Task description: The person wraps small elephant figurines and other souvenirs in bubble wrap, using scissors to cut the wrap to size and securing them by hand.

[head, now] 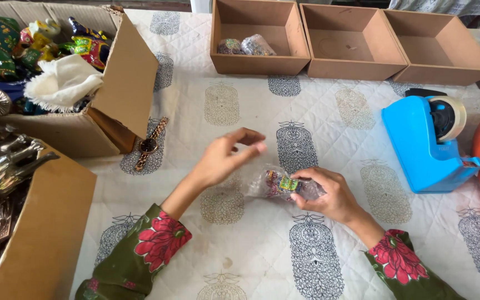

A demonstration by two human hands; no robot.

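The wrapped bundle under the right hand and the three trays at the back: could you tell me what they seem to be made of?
The wrapping held by the right hand looks like clear plastic film: glossy, crinkled, see-through over a colourful object inside, whose material I cannot tell. The trays look like plain brown cardboard or thin fibreboard: matte, flat walls, sharp edges.

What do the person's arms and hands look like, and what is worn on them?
Both hands, the left hand and the right hand, are bare: no gloves, and no rings or watch that I can see. Each forearm ends in an olive-green sleeve, left sleeve and right sleeve, printed with large red-pink flowers.
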